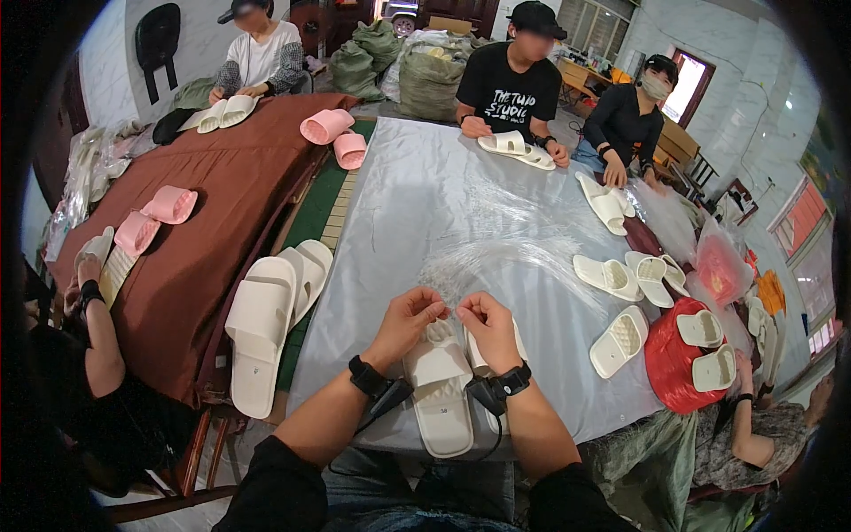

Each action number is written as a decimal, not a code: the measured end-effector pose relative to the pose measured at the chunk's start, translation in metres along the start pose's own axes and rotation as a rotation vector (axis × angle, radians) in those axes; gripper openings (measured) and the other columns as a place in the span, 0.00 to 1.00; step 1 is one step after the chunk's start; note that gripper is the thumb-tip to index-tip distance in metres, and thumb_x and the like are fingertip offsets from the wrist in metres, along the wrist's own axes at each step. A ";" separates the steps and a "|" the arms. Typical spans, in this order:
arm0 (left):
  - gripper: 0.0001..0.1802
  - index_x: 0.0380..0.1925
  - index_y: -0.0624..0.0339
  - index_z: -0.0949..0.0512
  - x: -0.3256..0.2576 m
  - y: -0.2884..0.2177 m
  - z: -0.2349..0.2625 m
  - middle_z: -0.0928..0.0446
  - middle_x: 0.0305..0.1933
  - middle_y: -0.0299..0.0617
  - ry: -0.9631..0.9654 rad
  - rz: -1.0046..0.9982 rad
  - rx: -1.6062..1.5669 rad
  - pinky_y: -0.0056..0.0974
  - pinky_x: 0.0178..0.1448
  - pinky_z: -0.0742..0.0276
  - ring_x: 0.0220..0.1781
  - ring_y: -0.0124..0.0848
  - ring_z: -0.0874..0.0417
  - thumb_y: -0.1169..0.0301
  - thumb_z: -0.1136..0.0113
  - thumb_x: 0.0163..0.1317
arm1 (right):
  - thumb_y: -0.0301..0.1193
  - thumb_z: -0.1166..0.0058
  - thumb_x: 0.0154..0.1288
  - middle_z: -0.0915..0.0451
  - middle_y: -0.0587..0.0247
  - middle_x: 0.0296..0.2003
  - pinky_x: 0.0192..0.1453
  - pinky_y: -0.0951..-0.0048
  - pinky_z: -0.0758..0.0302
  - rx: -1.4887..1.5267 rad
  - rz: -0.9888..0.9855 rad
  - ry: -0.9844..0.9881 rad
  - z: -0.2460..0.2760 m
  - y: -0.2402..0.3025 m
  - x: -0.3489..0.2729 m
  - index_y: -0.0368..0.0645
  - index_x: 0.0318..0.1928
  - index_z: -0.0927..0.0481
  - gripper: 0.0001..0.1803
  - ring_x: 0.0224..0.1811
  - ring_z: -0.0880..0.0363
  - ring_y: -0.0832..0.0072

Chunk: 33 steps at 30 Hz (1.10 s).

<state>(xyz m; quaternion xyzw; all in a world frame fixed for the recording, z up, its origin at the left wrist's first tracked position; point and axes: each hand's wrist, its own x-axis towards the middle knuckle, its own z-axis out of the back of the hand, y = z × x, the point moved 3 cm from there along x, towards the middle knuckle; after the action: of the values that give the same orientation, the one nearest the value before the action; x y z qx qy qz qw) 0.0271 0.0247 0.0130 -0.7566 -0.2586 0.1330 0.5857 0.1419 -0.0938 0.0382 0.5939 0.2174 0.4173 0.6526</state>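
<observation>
Head view: left hand (409,316) and right hand (483,321) pinch a thin clear plastic tie above the cream foam slide slippers (441,381); light, pliable, best gripped at the straps.

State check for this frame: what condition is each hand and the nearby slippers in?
left hand: fingers pinched above the slipper pair
right hand: fingers pinched, close to the left
cream slipper pair: flat at the table edge
large cream slippers: stacked, untouched
</observation>
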 end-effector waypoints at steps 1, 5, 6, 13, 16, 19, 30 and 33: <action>0.07 0.39 0.63 0.26 0.000 0.001 0.000 0.21 0.36 0.36 0.019 -0.004 -0.007 0.29 0.48 0.26 0.41 0.24 0.20 0.70 0.44 0.68 | 0.22 0.46 0.64 0.30 0.78 0.24 0.31 0.85 0.39 -0.012 0.001 0.011 0.000 0.001 0.000 0.38 0.35 0.24 0.01 0.27 0.36 0.90; 0.07 0.39 0.62 0.26 0.000 0.001 0.001 0.21 0.37 0.35 0.039 0.003 0.044 0.29 0.48 0.26 0.41 0.24 0.21 0.70 0.44 0.68 | 0.24 0.44 0.63 0.28 0.72 0.21 0.29 0.81 0.36 -0.054 0.021 0.013 0.001 -0.003 0.000 0.38 0.36 0.24 0.03 0.24 0.35 0.86; 0.07 0.39 0.62 0.26 0.001 0.001 0.001 0.21 0.36 0.35 0.049 0.000 0.035 0.30 0.48 0.26 0.41 0.24 0.21 0.70 0.44 0.68 | 0.24 0.44 0.63 0.29 0.72 0.21 0.29 0.81 0.36 -0.054 0.026 0.011 0.001 -0.003 0.000 0.38 0.36 0.24 0.03 0.24 0.35 0.86; 0.07 0.40 0.63 0.25 -0.002 0.003 -0.005 0.22 0.37 0.34 0.110 0.011 0.080 0.30 0.49 0.25 0.41 0.23 0.22 0.71 0.44 0.68 | 0.24 0.44 0.63 0.28 0.71 0.21 0.29 0.81 0.36 -0.022 0.037 0.032 -0.003 0.001 -0.001 0.37 0.34 0.25 0.04 0.24 0.35 0.86; 0.07 0.39 0.64 0.25 -0.002 0.002 -0.005 0.22 0.37 0.34 0.110 0.006 0.064 0.30 0.49 0.25 0.41 0.23 0.22 0.71 0.43 0.67 | 0.24 0.44 0.63 0.28 0.71 0.22 0.29 0.81 0.35 -0.056 0.039 0.041 -0.002 -0.003 0.000 0.37 0.35 0.24 0.04 0.25 0.34 0.86; 0.07 0.39 0.64 0.25 -0.003 -0.001 -0.007 0.22 0.37 0.35 0.094 0.019 0.031 0.30 0.49 0.25 0.41 0.23 0.22 0.72 0.43 0.67 | 0.24 0.44 0.63 0.28 0.72 0.21 0.29 0.81 0.36 -0.013 0.036 0.023 -0.002 -0.005 0.000 0.37 0.35 0.24 0.04 0.25 0.34 0.87; 0.06 0.38 0.64 0.25 0.000 0.005 0.000 0.21 0.38 0.35 0.019 0.001 -0.019 0.29 0.49 0.25 0.41 0.23 0.22 0.73 0.41 0.65 | 0.25 0.43 0.63 0.29 0.74 0.21 0.28 0.81 0.39 -0.007 -0.005 0.008 -0.001 -0.006 0.001 0.37 0.35 0.23 0.04 0.24 0.36 0.87; 0.07 0.39 0.64 0.25 -0.001 0.003 -0.002 0.21 0.38 0.35 0.013 -0.003 -0.040 0.29 0.49 0.25 0.41 0.23 0.22 0.73 0.41 0.65 | 0.25 0.43 0.63 0.29 0.74 0.21 0.29 0.81 0.38 0.005 -0.006 0.004 -0.001 -0.005 0.001 0.37 0.35 0.23 0.04 0.24 0.36 0.87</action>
<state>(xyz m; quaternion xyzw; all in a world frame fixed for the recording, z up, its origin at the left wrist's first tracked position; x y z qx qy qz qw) 0.0284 0.0219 0.0107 -0.7687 -0.2586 0.1217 0.5722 0.1430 -0.0923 0.0332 0.5940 0.2215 0.4162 0.6519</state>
